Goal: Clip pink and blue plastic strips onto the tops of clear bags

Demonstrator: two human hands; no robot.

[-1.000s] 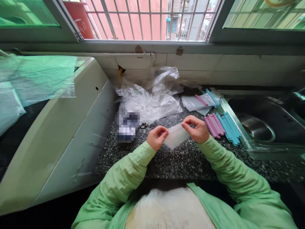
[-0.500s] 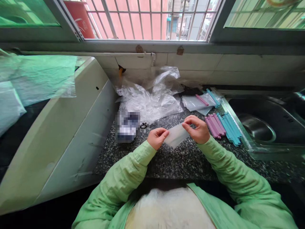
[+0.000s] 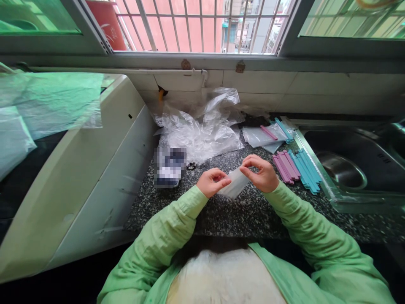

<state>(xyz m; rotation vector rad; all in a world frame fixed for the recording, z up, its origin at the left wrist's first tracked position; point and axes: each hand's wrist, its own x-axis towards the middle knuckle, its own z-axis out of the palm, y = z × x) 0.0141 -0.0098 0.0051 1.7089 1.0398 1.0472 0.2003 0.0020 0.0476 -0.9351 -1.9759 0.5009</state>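
Observation:
A small, translucent plastic bag is stretched between my two hands above the speckled countertop. My left hand pinches its left edge, with the thumb lying across the film. At the upper right corner, my right hand grips the bag between thumb and fingers. To the right of that hand lie a bundle of pink plastic strips and a bundle of blue plastic strips. Behind them, flat clear bags are stacked, with one pink strip on top and some blue strips alongside.
Crumpled clear plastic sheeting covers the back of the counter. A pixelated object sits left of my hands. A metal sink is at the right, and a large white appliance stands at the left. A barred window is ahead.
My left thumb has moved to the right across the bag, and the left hand sits slightly closer to the right. The bag's visible span has become shorter.

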